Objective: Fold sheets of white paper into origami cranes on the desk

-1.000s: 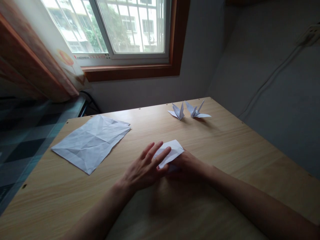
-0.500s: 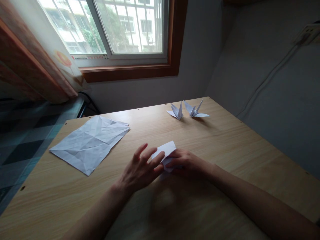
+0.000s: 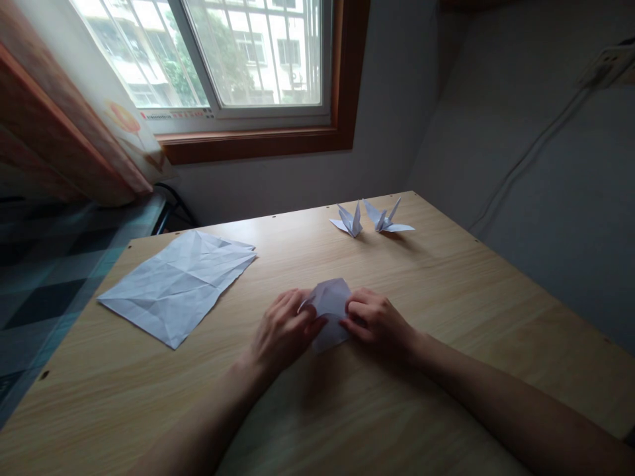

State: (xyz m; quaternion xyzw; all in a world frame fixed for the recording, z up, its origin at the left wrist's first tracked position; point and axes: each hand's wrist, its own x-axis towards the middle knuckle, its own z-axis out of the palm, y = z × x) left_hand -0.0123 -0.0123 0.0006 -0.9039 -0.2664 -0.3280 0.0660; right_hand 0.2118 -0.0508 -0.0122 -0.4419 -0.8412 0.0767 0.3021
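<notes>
Between my hands, over the middle of the wooden table (image 3: 426, 284), is a small folded sheet of white paper (image 3: 331, 303). My left hand (image 3: 285, 325) pinches its left edge, thumb in front and fingers curled behind. On the opposite edge my right hand (image 3: 374, 318) is closed, with thumb and bent fingers gripping the paper. The paper's upper part bulges slightly, and a lower flap points toward me. Its side edges are partly hidden by my fingers.
Two folded paper cranes, one left (image 3: 350, 221) and one right (image 3: 387, 218), stand near the far edge. Creased white sheets (image 3: 186, 281) lie at the left. Beyond the left edge is a checked cloth (image 3: 54, 277); a window (image 3: 268, 59) is behind.
My left hand has closed from spread fingers into a pinch on the paper's left edge. My right hand has shifted its grip to the right edge, and more of the paper shows.
</notes>
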